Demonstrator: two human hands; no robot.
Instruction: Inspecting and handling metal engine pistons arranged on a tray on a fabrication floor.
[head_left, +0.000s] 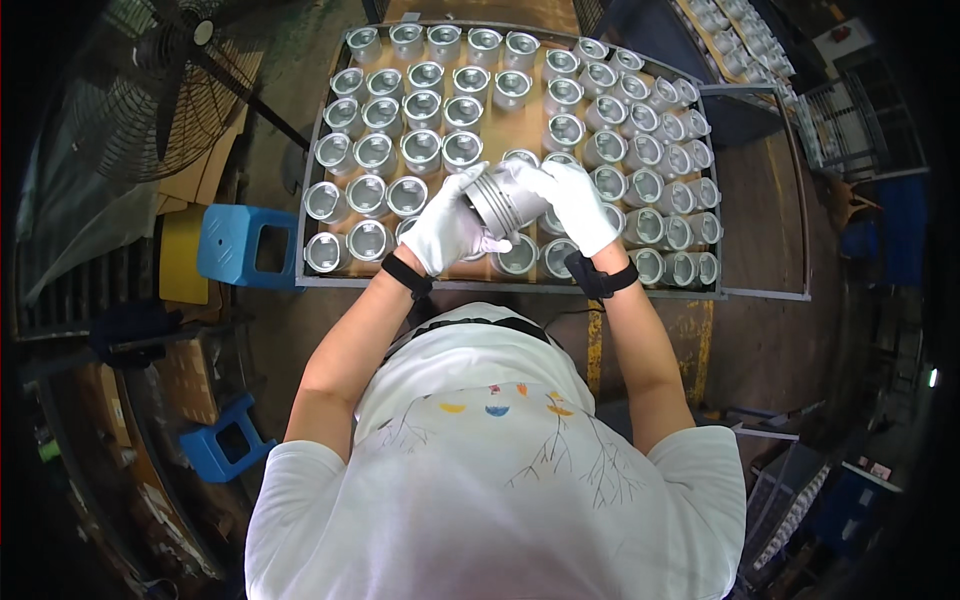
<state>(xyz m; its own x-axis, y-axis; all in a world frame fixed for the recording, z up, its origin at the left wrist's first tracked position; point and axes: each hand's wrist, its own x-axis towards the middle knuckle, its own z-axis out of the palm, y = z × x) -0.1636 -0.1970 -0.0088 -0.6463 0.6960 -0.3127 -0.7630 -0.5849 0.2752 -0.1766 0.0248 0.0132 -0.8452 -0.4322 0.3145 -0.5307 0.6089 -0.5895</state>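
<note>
Over the near middle of the tray, both my gloved hands hold a silver engine piston (503, 205) on a tilt, its ring grooves facing left. My left hand (440, 228) wraps the grooved end, thumb low and fingers up along the side. Against the piston's upper right side, the fingers of my right hand (578, 200) are closed; their tips are partly hidden. Below and around my hands, several more pistons (369, 240) stand in rows on the wooden tray board (515, 130). The two hands and the held piston cover part of these rows.
A metal frame rim (520, 289) borders the tray close to my waist. To the left are a blue plastic stool (232, 245) and a large standing fan (165, 95). A second blue stool (227, 438) sits lower left. More parts fill a rack (735, 40) at the far right.
</note>
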